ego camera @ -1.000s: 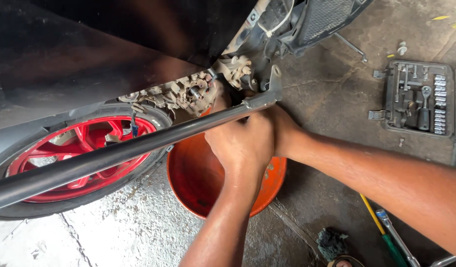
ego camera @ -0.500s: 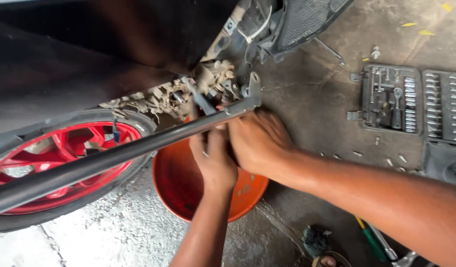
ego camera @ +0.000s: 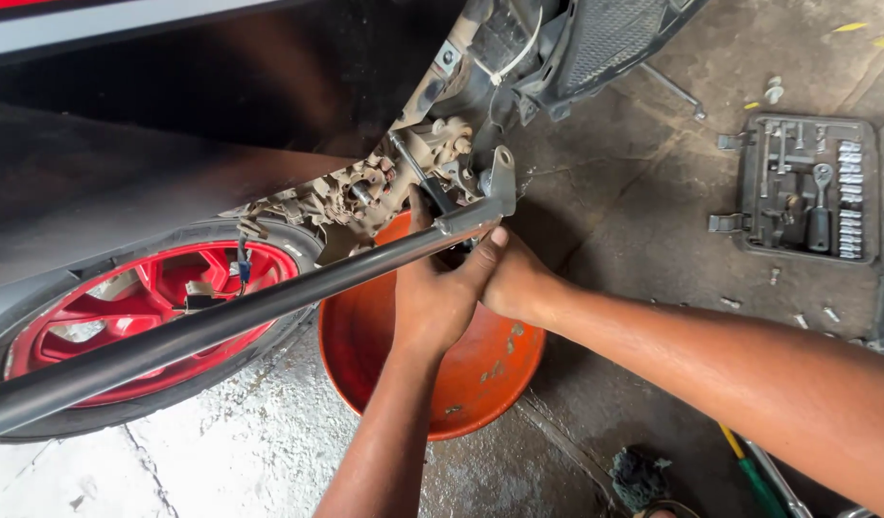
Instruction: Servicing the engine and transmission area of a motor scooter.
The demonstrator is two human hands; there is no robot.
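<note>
**Hands closing in at the bar's bracket end**

Both hands are sitting higher and nearer the engine than half a second ago, and the bar's bracket end is riding up toward the muddy casing. Left hand (ego camera: pixel 432 302) is wrapping the bar (ego camera: pixel 221 321) from below, fingers curled shut around it just short of the bracket (ego camera: pixel 500 182). Right hand (ego camera: pixel 519 283) is pressing in beside it, touching the left; its fingers are tucking behind the bar, so I cannot tell whether they are gripping anything.

Judging from this, the bar is being offered up to its mount on the engine (ego camera: pixel 384 187) but is not fixed: the bracket hole is showing empty, with no bolt through it. Fastening appears to be what is left.

Under the hands an orange basin (ego camera: pixel 480 374) is sitting on the floor (ego camera: pixel 615 221). Left of it the red wheel (ego camera: pixel 145 317) is standing behind the bar. Farther right, well apart, an open socket set (ego camera: pixel 806 187) is lying, and a green-handled tool (ego camera: pixel 758 484) is poking in near the bottom edge.
</note>
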